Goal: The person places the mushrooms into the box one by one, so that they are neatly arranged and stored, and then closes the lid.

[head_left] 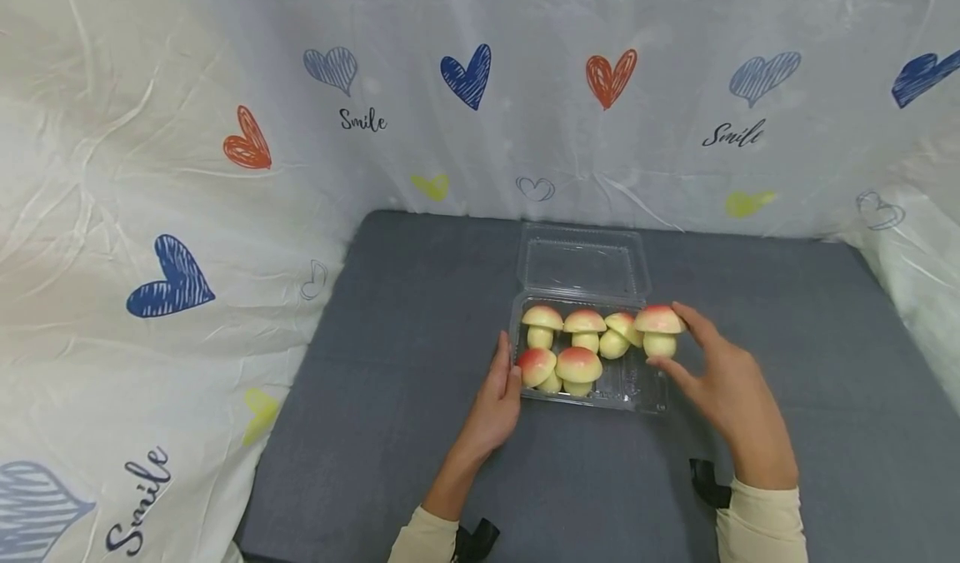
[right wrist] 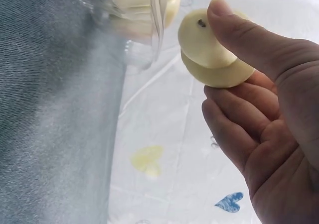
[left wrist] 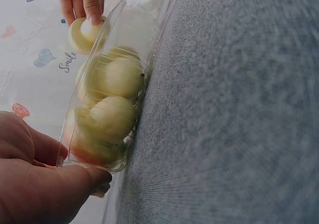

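Observation:
An open clear plastic clamshell box [head_left: 647, 392] stands on the grey cloth, its lid [head_left: 583, 261] folded back. Several toy mushrooms with red-and-yellow caps [head_left: 579, 365] sit in it, in a back row and at the front left. My left hand [head_left: 497, 405] grips the box's left end between thumb and fingers, as the left wrist view also shows. With thumb and fingertips, my right hand [head_left: 731, 380] pinches another toy mushroom [right wrist: 207, 42], cap up, above the box's right side. In the right wrist view the thumb lies against its pale stem and the fingers against the cap.
The grey cloth-covered table [head_left: 420, 313] extends around the box. A white curtain [head_left: 540, 88] printed with hearts and the word "Smile" hangs behind and on both sides. The folded-back lid reaches close to the table's back edge.

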`<state>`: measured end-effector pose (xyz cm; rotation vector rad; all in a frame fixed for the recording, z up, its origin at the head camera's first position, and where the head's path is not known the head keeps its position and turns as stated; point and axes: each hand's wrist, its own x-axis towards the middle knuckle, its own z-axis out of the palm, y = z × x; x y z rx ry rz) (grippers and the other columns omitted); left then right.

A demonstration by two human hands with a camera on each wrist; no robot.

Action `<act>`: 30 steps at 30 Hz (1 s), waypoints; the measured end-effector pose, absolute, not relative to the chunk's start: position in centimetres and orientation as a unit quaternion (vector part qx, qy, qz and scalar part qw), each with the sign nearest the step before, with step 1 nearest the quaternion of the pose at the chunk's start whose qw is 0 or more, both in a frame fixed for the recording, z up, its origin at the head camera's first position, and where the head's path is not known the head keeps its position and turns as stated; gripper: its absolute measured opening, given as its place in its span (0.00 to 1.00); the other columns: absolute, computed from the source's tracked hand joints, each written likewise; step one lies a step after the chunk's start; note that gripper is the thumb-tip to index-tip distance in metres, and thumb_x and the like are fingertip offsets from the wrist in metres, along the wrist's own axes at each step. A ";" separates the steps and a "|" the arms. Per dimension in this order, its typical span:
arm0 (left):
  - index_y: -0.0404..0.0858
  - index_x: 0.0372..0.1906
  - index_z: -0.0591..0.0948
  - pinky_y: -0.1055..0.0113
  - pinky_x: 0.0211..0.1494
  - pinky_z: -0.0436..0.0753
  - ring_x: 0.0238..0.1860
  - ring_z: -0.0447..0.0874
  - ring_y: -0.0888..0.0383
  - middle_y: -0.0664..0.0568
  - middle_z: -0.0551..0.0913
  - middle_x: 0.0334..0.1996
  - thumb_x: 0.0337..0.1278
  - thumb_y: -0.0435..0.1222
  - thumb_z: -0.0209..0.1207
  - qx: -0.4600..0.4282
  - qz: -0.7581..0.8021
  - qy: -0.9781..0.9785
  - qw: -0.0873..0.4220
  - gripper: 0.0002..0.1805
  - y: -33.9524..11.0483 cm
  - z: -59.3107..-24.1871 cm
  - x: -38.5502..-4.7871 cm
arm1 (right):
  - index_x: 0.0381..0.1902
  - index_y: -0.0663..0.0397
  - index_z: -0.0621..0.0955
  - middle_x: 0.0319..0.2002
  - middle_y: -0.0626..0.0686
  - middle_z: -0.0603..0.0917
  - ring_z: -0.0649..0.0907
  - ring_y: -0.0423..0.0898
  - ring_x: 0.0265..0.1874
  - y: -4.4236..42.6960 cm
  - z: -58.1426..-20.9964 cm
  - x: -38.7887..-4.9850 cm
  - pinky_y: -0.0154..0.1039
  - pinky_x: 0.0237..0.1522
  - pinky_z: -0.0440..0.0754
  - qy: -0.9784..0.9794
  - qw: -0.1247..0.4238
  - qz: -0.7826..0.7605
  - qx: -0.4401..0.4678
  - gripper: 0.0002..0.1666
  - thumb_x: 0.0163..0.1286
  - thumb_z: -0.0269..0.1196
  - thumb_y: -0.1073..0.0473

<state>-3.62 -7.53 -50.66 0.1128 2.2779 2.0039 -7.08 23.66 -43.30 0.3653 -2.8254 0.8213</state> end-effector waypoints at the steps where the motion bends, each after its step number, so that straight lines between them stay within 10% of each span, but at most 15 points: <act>1: 0.35 0.86 0.39 0.45 0.84 0.48 0.86 0.38 0.48 0.44 0.40 0.87 0.88 0.36 0.43 0.037 0.659 0.749 0.053 0.37 -7.5 -50.7 -3.6 | 0.82 0.49 0.65 0.69 0.70 0.77 0.84 0.77 0.47 23.6 -43.3 -7.0 0.72 0.44 0.79 -0.949 0.090 0.276 0.126 0.54 0.65 0.79 0.51; 30: 0.34 0.86 0.40 0.44 0.84 0.46 0.86 0.37 0.46 0.42 0.40 0.86 0.87 0.34 0.43 0.038 0.654 0.755 0.044 0.37 -7.5 -50.8 -3.5 | 0.79 0.47 0.70 0.62 0.70 0.83 0.87 0.70 0.49 21.7 -45.5 -5.2 0.69 0.47 0.83 -0.932 0.107 0.285 0.195 0.54 0.57 0.83 0.59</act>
